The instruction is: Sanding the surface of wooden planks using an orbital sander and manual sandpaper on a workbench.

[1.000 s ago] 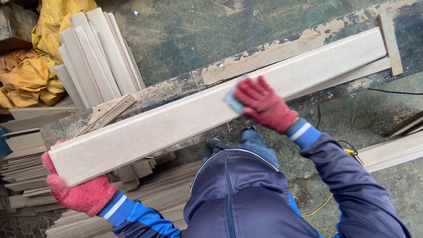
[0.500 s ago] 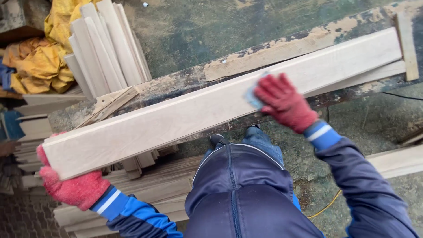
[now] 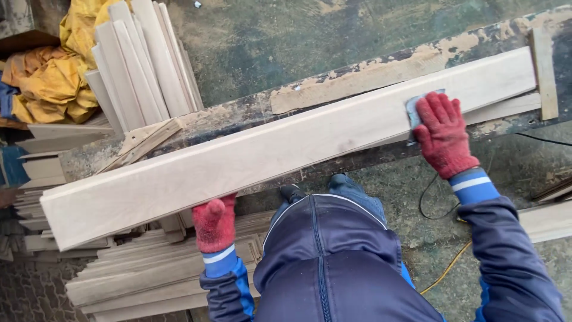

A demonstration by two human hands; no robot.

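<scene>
A long, pale, flat wooden board (image 3: 280, 152) lies slantwise across a dark, paint-scarred work beam (image 3: 381, 71), its left end nearer and lower, its right end farther and higher. Toward the board's right end the right hand (image 3: 442, 134), in a red knitted glove, lies flat with its fingers stretched out together, pressing a small grey-blue sanding pad (image 3: 417, 110) onto the board's top face; only the pad's far and left edges show from under the glove. The left hand (image 3: 214, 223), in a matching red glove, grips the board's near edge left of its middle, the fingers curled under the wood and hidden. Both arms wear dark blue sleeves with blue and white cuffs. Below the board, near the left hand, a heap of pale wooden strips (image 3: 149, 274) lies on the ground. Far left, more pale slats (image 3: 140, 65) lean together beside a crumpled yellow cloth (image 3: 53, 89). A yellow cable (image 3: 444, 271) runs over the greenish floor at the right.
</scene>
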